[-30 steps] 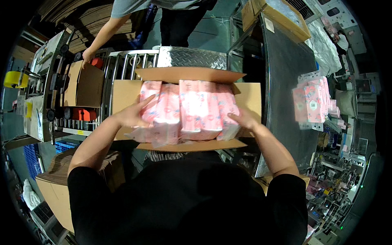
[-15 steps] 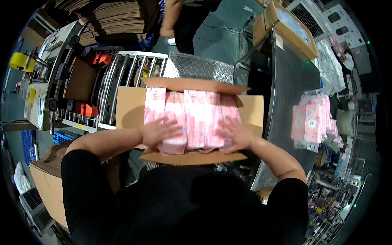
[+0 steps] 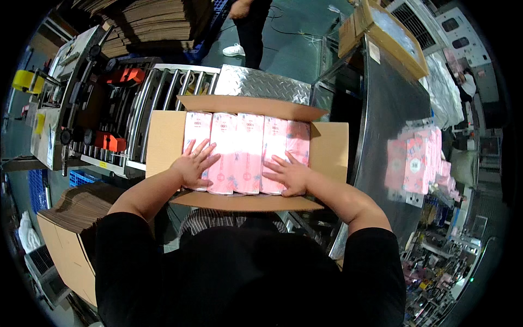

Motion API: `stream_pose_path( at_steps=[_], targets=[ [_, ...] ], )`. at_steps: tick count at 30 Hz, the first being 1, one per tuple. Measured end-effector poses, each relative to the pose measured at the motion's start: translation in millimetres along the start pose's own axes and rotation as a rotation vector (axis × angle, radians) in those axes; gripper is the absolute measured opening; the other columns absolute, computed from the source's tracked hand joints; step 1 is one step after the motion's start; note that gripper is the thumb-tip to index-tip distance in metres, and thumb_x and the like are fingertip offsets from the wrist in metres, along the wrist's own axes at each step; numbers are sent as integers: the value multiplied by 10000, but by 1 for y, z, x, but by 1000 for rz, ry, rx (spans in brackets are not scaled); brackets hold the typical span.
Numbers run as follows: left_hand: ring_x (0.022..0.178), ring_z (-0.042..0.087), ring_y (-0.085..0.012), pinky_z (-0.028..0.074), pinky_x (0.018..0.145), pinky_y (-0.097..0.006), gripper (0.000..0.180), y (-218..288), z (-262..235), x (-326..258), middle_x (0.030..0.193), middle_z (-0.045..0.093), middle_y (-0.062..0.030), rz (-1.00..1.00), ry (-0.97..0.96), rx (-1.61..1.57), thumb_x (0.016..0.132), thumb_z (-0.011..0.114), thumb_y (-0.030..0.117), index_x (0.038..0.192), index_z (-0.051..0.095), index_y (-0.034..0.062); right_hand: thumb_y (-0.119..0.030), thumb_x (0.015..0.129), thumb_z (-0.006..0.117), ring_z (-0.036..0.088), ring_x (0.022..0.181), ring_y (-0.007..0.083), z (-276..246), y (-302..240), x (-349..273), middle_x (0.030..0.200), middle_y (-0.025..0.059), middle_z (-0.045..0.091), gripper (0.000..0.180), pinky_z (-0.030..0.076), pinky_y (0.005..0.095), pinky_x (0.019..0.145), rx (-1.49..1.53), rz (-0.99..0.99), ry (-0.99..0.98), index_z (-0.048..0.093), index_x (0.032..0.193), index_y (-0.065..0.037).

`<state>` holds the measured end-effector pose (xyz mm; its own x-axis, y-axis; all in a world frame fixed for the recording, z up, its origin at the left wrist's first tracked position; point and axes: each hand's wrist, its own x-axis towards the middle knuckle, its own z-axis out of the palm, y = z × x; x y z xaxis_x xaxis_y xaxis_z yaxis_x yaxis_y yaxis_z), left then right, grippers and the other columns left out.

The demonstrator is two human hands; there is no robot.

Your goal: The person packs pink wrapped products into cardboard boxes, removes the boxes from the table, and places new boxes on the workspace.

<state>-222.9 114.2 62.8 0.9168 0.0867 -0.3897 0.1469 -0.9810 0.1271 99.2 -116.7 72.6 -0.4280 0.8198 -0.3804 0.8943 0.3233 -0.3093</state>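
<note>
Left hand [image 3: 194, 163] and right hand [image 3: 287, 174]: both lie flat, fingers spread, palms down on the row of pink tissue packs [image 3: 245, 152] that fills an open cardboard carton [image 3: 163, 143]. Neither hand pinches or grips anything. The left hand rests on the near end of the leftmost packs; the right hand rests on the near end of the packs toward the right side. The packs stand side by side between the four raised flaps, directly beneath both palms and extending away from the fingertips toward the far flap [image 3: 248, 105].

Likely faults: uneven pressure could tilt one pack above its neighbours, so that the flaps would not close flat; a soft wrapper may crease or split under the fingertips; the near flap [image 3: 245, 203], lying under the wrists, could be bent or caught. The carton sits at the end of a roller conveyor [image 3: 147, 98], so a forward push might slide it.

Loose pink packs [image 3: 417, 163] lie on the dark surface to the right, well apart.
</note>
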Motion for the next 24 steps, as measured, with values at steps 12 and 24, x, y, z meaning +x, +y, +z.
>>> stream_pose_path(
  at_steps=[12, 24],
  targets=[
    [1365, 370, -343, 324, 1112, -393, 1054, 4, -89, -62, 1469, 348, -285, -586, 310, -1039, 797, 669, 598, 1470, 217, -76, -381, 975, 456, 592, 1048, 440, -10, 52, -108, 1185, 289, 586, 609, 472, 470, 885, 668, 727, 622, 293, 1440, -24],
    [1476, 8, -358, 132, 1089, -677, 1302, 30, -40, 21, 1598, 49, -173, -893, -32, -227, 593, 706, 760, 1549, 36, 183, -377, 830, 648, 558, 1105, 363, -123, 19, 37, 1204, 224, 575, 539, 449, 443, 957, -82, 207, 632, 561, 1262, -67]
  ],
)
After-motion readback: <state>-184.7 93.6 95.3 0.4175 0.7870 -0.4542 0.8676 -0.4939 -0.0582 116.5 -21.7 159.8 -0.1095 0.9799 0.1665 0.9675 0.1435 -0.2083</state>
